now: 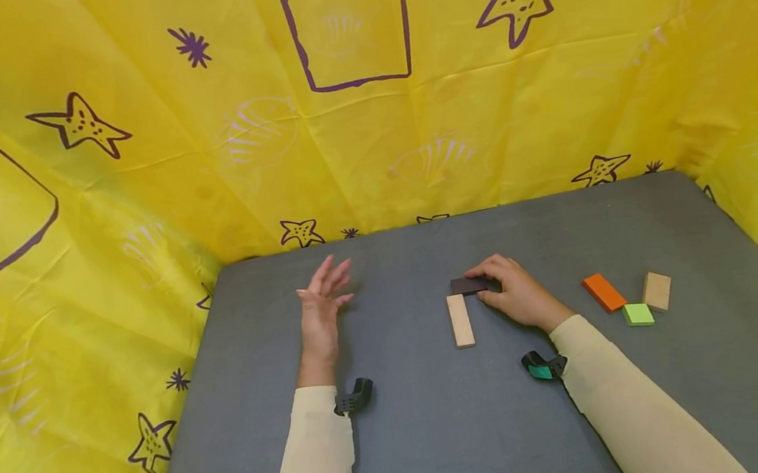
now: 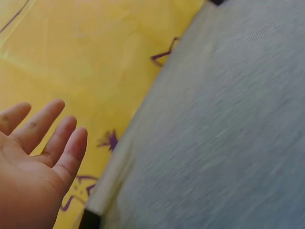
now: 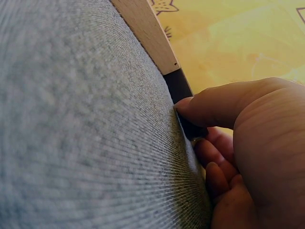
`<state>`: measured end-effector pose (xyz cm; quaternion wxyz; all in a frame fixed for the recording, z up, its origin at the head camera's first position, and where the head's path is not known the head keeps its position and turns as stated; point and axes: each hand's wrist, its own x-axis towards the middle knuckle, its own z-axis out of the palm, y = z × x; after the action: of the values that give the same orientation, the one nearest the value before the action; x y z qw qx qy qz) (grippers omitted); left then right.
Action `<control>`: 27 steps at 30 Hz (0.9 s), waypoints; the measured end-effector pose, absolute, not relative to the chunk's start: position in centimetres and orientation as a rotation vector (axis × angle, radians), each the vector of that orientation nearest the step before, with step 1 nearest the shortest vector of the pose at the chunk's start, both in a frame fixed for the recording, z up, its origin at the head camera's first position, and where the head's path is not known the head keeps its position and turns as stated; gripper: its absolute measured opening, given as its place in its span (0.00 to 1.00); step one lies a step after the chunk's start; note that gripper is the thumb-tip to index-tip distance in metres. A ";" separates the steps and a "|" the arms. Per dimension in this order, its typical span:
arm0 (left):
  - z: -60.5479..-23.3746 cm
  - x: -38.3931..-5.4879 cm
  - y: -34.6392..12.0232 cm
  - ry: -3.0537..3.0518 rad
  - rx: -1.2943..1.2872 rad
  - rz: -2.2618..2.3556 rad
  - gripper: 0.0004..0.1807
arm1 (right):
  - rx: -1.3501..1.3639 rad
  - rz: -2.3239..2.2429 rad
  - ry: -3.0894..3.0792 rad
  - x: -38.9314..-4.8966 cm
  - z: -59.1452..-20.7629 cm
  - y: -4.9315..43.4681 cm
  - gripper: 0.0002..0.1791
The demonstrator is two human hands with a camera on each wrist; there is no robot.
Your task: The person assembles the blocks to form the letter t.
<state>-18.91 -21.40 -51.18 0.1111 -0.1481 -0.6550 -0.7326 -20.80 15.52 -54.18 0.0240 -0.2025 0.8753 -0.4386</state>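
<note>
A dark, nearly black block [image 1: 467,286] lies crosswise on the grey table. Thumb and fingers of my right hand [image 1: 515,293] pinch its right end. Against the dark block's near side stands the end of a long pale wooden block [image 1: 460,322], lying lengthwise toward me. In the right wrist view, the thumb is on the dark block [image 3: 180,85] and the wooden block [image 3: 147,33] meets it. My left hand [image 1: 320,312] is raised at the left, fingers spread and holding nothing; the left wrist view shows the same bare hand [image 2: 35,167].
To the right lie an orange block [image 1: 604,293], a light green block [image 1: 638,315] and a short wooden block [image 1: 657,291], close together. Yellow patterned cloth [image 1: 355,139] hangs behind and beside the grey table [image 1: 427,432]. Each wrist wears a black camera mount [image 1: 354,398].
</note>
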 end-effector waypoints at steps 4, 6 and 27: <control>-51.1 -18.7 -23.1 -1.839 -0.349 -2.146 0.55 | -0.629 -1.368 2.710 -20.8 -54.2 15.5 0.21; -51.1 -18.7 -24.0 -1.822 -0.312 -2.117 0.51 | -0.630 -1.370 2.709 -20.8 -54.3 15.6 0.21; -53.5 -18.2 -28.4 -2.268 0.054 -1.746 0.32 | -0.613 -1.355 2.708 -20.7 -54.2 15.6 0.21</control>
<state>-18.18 -28.44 -53.47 0.1392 0.0189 -0.7845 -0.6040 -20.69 15.59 -54.21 0.0260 -0.1982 0.8762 -0.4385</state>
